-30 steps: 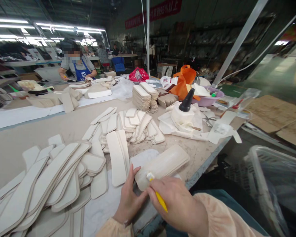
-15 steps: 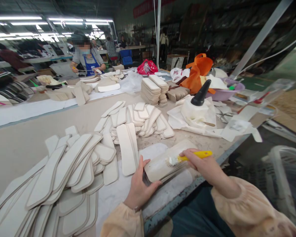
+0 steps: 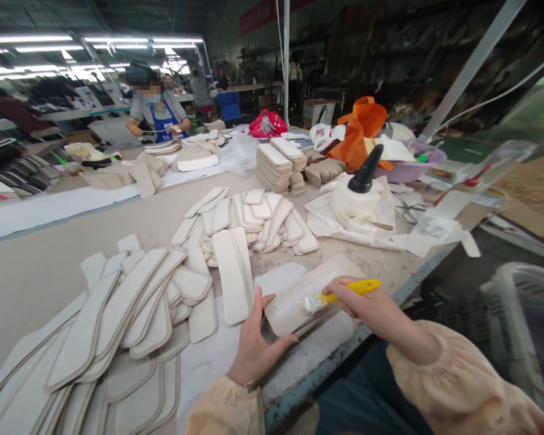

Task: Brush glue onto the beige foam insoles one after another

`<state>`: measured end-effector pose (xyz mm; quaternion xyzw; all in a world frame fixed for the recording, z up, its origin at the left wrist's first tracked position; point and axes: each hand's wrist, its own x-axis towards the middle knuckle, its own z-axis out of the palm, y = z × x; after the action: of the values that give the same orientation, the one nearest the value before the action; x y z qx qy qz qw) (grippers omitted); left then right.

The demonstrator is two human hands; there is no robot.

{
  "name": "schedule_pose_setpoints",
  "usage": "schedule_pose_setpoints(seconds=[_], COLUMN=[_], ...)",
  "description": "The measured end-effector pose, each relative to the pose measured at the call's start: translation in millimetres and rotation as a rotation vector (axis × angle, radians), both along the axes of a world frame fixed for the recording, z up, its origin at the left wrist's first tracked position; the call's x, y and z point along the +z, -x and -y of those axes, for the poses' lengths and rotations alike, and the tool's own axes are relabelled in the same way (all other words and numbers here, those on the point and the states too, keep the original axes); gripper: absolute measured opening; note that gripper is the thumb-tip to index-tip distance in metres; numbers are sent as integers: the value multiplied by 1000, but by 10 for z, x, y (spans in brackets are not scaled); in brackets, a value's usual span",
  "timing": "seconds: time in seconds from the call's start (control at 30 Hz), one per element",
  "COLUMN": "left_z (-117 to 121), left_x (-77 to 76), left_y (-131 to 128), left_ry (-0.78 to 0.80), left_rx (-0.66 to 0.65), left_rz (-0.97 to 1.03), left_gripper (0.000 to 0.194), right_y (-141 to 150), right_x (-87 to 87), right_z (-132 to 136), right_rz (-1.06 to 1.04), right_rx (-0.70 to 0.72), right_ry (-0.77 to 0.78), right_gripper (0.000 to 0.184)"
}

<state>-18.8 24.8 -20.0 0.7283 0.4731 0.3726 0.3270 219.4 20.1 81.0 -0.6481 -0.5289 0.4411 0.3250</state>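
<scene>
The pad (image 3: pixel 299 293) lies on a white sheet (image 3: pixel 217 356) at the near edge of the tabletop (image 3: pixel 49 272), its long axis running from near-left up to far-right, roughly along the line between the two hands. The left hand (image 3: pixel 258 347) sits at the pad's near-left end, palm down, thumb and fingers spread and pressed against that end rather than wrapped round it, so it braces the pad without closing on it. The right hand (image 3: pixel 367 305) comes in from the right side and is closed on the yellow handle of a brush (image 3: pixel 333 296); the handle points right and slightly away, and the whitish bristles rest on the pad's top face about midway along its length. The brush thus lies nearly in line with the pad's long axis, with bare surface on both sides of the bristles: towards the left hand and towards the far-right end. The right hand is the nearer one to that far end, the left to the near end. Just left of the pad lie fanned heaps of similar pieces (image 3: pixel 131 308), close but not touching it.
</scene>
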Motion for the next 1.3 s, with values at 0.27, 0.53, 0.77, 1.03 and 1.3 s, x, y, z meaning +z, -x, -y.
schedule_pose_setpoints(seconds=[0.27,0.53,0.77,1.03,1.3], left_z=[8,2,8,10,-31], left_x=[-59,2,-40,-37,-119], left_y=[10,-2,-9,0,13], left_ry=[0,-9,15,-13,-62], left_rx=[-9,-21,2,33,28], left_rz=[23,-40,-46,-138,-154], left_gripper=[111,106,100,95,95], right_y=[330,-267,175,-330,-851], right_x=[22,17,88,17,259], right_z=[86,-57,-121,-349,-186], right_rz=[-192,105,-102,111,441], right_rx=[120,-85,0,-138,-217], right_ry=[11,-23,-57,13,-351], right_gripper=[26,25,27,29,29])
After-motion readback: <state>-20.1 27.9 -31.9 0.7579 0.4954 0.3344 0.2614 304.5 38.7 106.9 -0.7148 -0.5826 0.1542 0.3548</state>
